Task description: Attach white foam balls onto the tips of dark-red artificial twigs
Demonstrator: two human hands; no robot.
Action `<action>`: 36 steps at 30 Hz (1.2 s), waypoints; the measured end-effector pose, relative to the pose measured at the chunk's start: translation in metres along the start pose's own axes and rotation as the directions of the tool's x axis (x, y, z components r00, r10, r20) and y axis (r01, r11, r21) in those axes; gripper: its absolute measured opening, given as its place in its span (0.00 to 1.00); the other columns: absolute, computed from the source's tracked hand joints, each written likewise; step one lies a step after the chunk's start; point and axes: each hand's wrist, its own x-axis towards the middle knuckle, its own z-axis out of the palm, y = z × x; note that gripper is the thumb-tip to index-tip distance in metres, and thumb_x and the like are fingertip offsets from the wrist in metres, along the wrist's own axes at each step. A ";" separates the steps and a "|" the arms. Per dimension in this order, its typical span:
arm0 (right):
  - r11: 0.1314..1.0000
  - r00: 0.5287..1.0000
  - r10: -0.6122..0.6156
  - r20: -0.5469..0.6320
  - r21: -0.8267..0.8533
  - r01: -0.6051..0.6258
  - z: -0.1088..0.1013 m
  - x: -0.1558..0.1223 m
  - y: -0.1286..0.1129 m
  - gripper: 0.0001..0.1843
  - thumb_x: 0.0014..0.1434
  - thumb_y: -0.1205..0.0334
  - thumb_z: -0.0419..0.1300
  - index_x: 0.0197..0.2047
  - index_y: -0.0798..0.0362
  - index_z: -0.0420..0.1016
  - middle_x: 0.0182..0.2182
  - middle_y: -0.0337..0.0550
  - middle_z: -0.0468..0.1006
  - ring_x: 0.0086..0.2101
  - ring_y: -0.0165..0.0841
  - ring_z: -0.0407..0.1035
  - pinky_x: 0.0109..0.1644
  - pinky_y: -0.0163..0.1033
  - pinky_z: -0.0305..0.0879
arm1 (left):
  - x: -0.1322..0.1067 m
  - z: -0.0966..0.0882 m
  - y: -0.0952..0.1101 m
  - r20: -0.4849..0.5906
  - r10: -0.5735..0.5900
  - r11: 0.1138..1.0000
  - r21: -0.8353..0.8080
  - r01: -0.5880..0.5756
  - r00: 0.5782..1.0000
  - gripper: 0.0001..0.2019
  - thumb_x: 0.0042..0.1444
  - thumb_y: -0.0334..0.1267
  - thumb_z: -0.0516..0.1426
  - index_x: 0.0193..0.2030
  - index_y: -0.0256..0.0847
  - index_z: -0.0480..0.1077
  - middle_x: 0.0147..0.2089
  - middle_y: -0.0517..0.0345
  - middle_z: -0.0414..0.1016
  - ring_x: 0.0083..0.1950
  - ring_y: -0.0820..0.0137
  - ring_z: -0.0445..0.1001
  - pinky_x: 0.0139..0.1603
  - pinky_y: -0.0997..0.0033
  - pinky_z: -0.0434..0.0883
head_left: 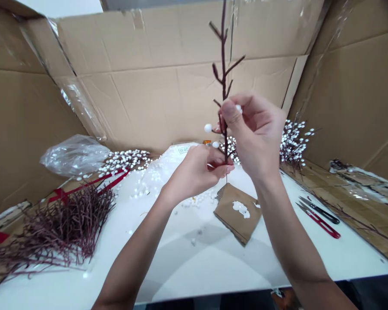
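Observation:
A dark brown artificial branch (224,77) with short side twigs stands upright above the table. Around its lower stem the fingers of my left hand (202,165) are closed. My right hand (257,129) is higher up, thumb and fingers pinched together against the stem. A white ball (238,109) shows between its thumb and fingers; whatever is at the very fingertips is hidden. Two low side twigs carry a white ball (208,128) and another white ball (215,144). Under the hands lies a brown cardboard piece (226,209) with a smear of white glue (241,209).
Bare branches (67,219) are heaped at left near a red ribbon (113,183). White-berried branches (126,160) lie behind, with more berried stems (294,142) at right. Red thread snips (321,221) and black snips (323,211) lie right. Cardboard walls (132,90) surround the white table (174,267).

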 end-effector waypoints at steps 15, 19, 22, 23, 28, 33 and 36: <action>0.990 0.998 -0.007 0.070 0.141 -0.003 -0.006 0.004 -0.006 0.12 0.62 0.59 0.55 0.26 0.47 0.63 0.29 0.38 0.66 0.28 0.27 0.65 0.34 0.34 0.70 | 0.000 0.006 0.006 -0.019 0.024 0.997 -0.077 -0.026 1.000 0.13 0.55 0.31 0.56 0.19 0.37 0.67 0.19 0.62 0.62 0.23 0.76 0.57 0.28 0.70 0.56; 0.995 0.995 -0.056 0.085 0.081 0.049 -0.008 0.003 -0.008 0.13 0.62 0.60 0.54 0.25 0.47 0.61 0.28 0.36 0.65 0.28 0.27 0.66 0.35 0.34 0.71 | 0.000 0.008 0.005 -0.034 0.010 0.993 -0.117 -0.014 0.999 0.13 0.54 0.31 0.58 0.19 0.37 0.67 0.20 0.62 0.64 0.24 0.76 0.60 0.29 0.72 0.59; 0.992 0.991 -0.099 0.090 0.089 0.091 -0.006 0.003 -0.008 0.13 0.63 0.64 0.52 0.26 0.48 0.61 0.27 0.37 0.64 0.27 0.26 0.65 0.31 0.31 0.70 | 0.000 0.009 0.008 -0.026 -0.018 0.985 -0.174 0.014 0.999 0.11 0.51 0.33 0.61 0.20 0.36 0.69 0.22 0.60 0.68 0.27 0.74 0.66 0.30 0.73 0.62; 0.990 0.990 -0.108 0.088 0.105 0.098 -0.006 0.003 -0.008 0.13 0.63 0.65 0.52 0.26 0.48 0.61 0.27 0.37 0.64 0.26 0.25 0.64 0.29 0.31 0.69 | 0.000 0.009 0.009 -0.024 -0.029 0.981 -0.193 0.023 0.999 0.10 0.51 0.34 0.61 0.21 0.36 0.70 0.22 0.60 0.68 0.27 0.74 0.67 0.30 0.73 0.63; 0.981 0.987 -0.156 0.035 0.118 0.151 -0.009 0.006 -0.007 0.15 0.63 0.68 0.51 0.24 0.49 0.61 0.24 0.36 0.62 0.25 0.25 0.63 0.28 0.30 0.67 | -0.017 0.010 -0.004 -0.043 -0.132 0.961 -0.251 0.117 0.990 0.14 0.51 0.42 0.62 0.42 0.36 0.75 0.33 0.54 0.76 0.34 0.69 0.74 0.34 0.72 0.70; 0.982 0.984 -0.176 0.031 0.079 0.173 -0.015 0.008 -0.009 0.15 0.62 0.66 0.51 0.23 0.48 0.63 0.25 0.35 0.61 0.27 0.25 0.64 0.33 0.34 0.68 | -0.076 0.031 -0.050 0.036 -0.384 0.922 -0.034 0.385 0.923 0.19 0.53 0.47 0.59 0.44 0.34 0.75 0.36 0.48 0.79 0.35 0.67 0.76 0.35 0.71 0.72; 0.964 0.981 -0.191 0.030 0.192 0.182 -0.012 0.008 -0.005 0.14 0.62 0.65 0.54 0.23 0.48 0.64 0.24 0.36 0.61 0.25 0.26 0.61 0.32 0.35 0.68 | -0.114 0.047 -0.072 0.106 -0.518 0.855 0.086 0.512 0.849 0.18 0.54 0.47 0.57 0.43 0.34 0.75 0.35 0.48 0.79 0.33 0.67 0.76 0.34 0.69 0.72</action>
